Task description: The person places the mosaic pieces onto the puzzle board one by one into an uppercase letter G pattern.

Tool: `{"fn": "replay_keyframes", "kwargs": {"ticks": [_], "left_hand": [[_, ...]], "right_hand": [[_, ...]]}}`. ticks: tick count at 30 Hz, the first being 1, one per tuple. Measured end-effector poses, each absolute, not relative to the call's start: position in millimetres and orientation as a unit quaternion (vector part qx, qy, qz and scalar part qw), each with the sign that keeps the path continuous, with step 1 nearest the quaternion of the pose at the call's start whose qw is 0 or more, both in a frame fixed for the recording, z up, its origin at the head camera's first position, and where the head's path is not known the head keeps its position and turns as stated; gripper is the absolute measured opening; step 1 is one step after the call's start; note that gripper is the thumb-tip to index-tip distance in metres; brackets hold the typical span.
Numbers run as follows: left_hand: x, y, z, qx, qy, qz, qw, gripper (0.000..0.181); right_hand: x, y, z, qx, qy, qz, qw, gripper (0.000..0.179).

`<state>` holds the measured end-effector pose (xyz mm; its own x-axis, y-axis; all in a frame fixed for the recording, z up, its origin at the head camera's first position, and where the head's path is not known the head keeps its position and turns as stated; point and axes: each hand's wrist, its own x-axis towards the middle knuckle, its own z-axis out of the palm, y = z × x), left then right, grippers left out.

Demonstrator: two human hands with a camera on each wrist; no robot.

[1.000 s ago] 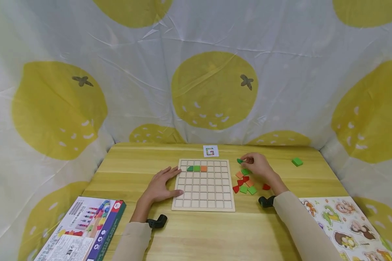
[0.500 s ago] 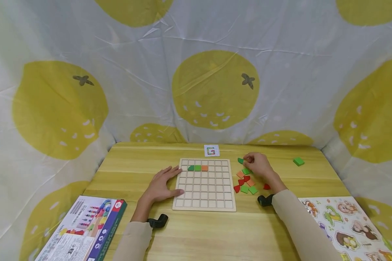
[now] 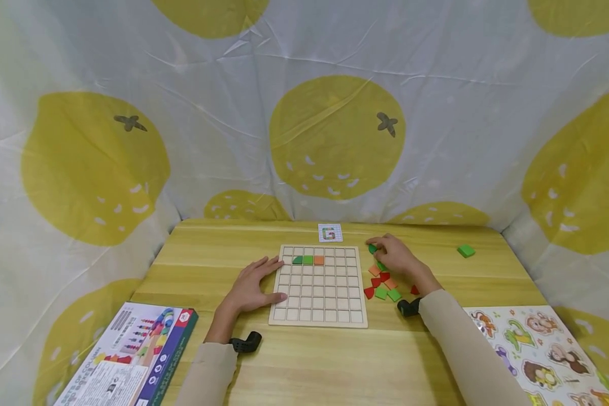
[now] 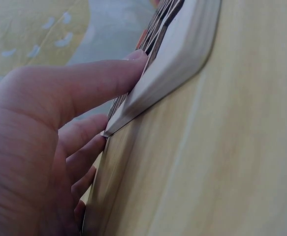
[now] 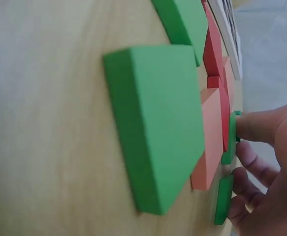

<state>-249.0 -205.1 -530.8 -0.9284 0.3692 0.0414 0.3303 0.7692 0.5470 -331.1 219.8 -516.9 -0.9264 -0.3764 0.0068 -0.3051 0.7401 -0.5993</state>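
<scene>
A wooden grid board [image 3: 318,299] lies mid-table with a dark green, a green and an orange tile [image 3: 308,260] in its second row. My left hand [image 3: 256,282] rests flat on the table, its fingers [image 4: 99,78] against the board's left edge [image 4: 177,59]. My right hand [image 3: 378,246] reaches over a pile of green, orange and red pieces [image 3: 383,285] right of the board. It pinches a small dark green piece [image 3: 372,248] at the pile's far end. In the right wrist view a green square tile [image 5: 158,123] and an orange tile [image 5: 209,142] lie close before the fingers [image 5: 261,128].
A small pattern card [image 3: 330,232] lies behind the board. One green square [image 3: 466,251] sits alone at the far right. A game box [image 3: 127,361] is at the front left, a picture puzzle sheet [image 3: 538,349] at the front right. Patterned cloth walls surround the table [image 3: 309,361].
My right hand has shifted slightly left toward the board, the dark green piece moving with its fingertips. The left hand and board have stayed put.
</scene>
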Motion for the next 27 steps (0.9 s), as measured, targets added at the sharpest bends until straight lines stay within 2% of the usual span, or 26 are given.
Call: {"fn": "replay_keyframes", "kwargs": {"ticks": [10, 27], "left_hand": [[-249, -206, -532, 0.187, 0.94, 0.283, 0.036, 0.087], [-249, -207, -532, 0.191, 0.938, 0.287, 0.027, 0.087]], "right_hand": [[-327, 224, -515, -0.116, 0.925, -0.357, 0.066, 0.029], [-326, 230, -519, -0.084, 0.928, -0.361, 0.041, 0.028]]}}
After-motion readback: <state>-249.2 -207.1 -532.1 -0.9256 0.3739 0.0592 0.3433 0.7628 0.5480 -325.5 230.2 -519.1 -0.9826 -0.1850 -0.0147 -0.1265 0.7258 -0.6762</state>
